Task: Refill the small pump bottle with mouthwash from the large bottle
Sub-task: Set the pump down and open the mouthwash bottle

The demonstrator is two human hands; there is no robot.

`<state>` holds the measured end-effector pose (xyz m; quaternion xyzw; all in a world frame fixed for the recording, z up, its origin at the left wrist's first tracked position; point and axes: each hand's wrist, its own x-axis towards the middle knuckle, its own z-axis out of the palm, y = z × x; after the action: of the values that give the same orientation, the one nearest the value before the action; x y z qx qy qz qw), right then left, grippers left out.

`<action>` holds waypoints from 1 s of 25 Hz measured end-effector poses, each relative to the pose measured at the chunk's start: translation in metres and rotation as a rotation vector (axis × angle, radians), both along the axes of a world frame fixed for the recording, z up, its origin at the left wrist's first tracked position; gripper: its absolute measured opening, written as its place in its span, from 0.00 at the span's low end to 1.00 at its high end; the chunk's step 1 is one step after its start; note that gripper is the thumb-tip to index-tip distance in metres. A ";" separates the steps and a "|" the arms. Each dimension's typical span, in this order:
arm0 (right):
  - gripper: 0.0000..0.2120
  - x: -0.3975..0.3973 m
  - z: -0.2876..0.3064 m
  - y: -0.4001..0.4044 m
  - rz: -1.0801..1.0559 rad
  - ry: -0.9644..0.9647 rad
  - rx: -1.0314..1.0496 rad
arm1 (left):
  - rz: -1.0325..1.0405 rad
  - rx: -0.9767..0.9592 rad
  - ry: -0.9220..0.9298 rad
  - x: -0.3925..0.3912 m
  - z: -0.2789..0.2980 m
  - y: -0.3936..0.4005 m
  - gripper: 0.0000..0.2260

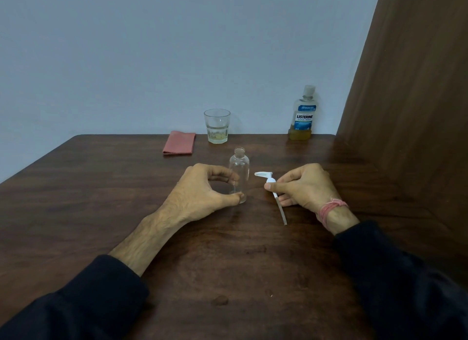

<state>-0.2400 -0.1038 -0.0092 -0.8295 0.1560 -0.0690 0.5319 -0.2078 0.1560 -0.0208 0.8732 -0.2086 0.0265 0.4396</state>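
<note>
R grip on pump head, tube toward viewer

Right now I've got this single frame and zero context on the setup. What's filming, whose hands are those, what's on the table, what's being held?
There is no robot here. A person wears a wide-angle camera on the head, looking forward and down, so the two arms coming in from the bottom are that person's own.

The left hand grips the small clear bottle, which stands upright on the wooden table with its neck open and looks empty. The right hand holds the white pump head, taken off, its thin dip tube pointing down towards the table.

At the far edge, by the wall: a folded pink cloth, a drinking glass with a little pale liquid, and the large mouthwash bottle, cap on, with only a little yellowish liquid at the bottom.
</note>
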 end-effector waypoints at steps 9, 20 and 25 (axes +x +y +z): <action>0.13 -0.001 0.000 0.001 -0.014 -0.031 -0.040 | 0.013 -0.006 0.002 -0.004 0.003 -0.002 0.17; 0.17 -0.016 0.012 0.002 -0.066 -0.154 -0.154 | 0.142 -0.185 -0.170 -0.034 0.020 0.008 0.25; 0.14 -0.040 0.022 -0.014 -0.110 -0.225 -0.078 | 0.102 -0.323 -0.380 -0.081 0.033 -0.021 0.09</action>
<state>-0.2795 -0.1175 0.0127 -0.8268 0.1378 -0.1964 0.5087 -0.2888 0.1354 0.0120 0.7805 -0.2361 0.2454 0.5242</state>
